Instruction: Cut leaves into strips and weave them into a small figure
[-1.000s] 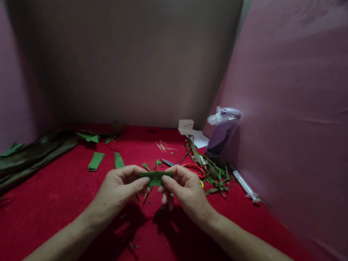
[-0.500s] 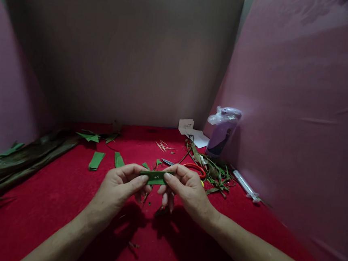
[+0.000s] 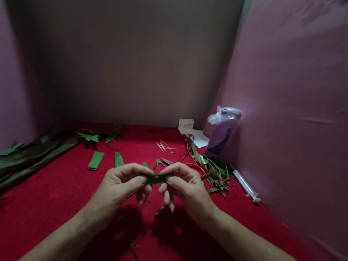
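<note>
Between my two hands a folded piece of green leaf [image 3: 156, 179] is held level above the red cloth, with a small pale mark or slit near its upper edge. My left hand [image 3: 123, 185] pinches its left end between thumb and forefinger. The right end is pinched the same way by my right hand [image 3: 184, 186], whose other fingers curl below. Just behind my right hand lie red-handled scissors [image 3: 199, 169], partly hidden by it. Cut leaf strips lie beyond my left hand, one [image 3: 96, 161] flat and another [image 3: 118, 159] close to my knuckles.
Toothpicks [image 3: 163, 146] lie scattered behind my hands. To the right are a heap of leaf scraps [image 3: 215, 172], a syringe [image 3: 246, 187], a purple bottle [image 3: 220, 136] with plastic over its top, and white paper [image 3: 198, 138]. Large dark leaves [image 3: 31, 160] lie along the left side.
The leaf piece has tilted, so its broad face shows less and looks darker. My right fingertips have shifted slightly left along its top edge; both hands keep their pinch.
</note>
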A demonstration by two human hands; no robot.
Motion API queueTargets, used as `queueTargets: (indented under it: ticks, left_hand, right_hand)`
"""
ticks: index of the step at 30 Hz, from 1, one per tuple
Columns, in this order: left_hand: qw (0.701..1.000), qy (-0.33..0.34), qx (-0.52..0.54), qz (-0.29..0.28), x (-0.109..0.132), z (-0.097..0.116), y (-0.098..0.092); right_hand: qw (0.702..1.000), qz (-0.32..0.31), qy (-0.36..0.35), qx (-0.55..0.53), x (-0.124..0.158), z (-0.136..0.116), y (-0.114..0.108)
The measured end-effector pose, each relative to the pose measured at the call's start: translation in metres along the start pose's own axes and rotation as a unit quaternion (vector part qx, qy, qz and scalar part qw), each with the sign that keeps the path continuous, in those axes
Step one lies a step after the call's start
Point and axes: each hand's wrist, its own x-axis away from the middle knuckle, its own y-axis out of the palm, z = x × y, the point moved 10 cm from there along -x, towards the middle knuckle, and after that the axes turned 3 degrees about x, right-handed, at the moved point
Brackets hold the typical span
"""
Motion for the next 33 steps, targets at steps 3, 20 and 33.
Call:
queueTargets:
  ticks: [3,20,33]
  left_hand:
    - [1.0,0.019,0.007,-0.008,0.001,0.003,0.001]
    - [0.993,0.066,-0.092,0.046,0.006,0.019,-0.002]
    - [0.976,0.09,-0.195,0.031,0.01,0.02,0.002]
  right_hand:
    - [0.999,0.003,0.014,-0.029,0.0,0.002,0.0]
    - [0.989,0.027,-0.093,0.108,0.009,-0.015,-0.003]
    - [0.862,0.016,-0.298,0.409,0.034,-0.053,0.019]
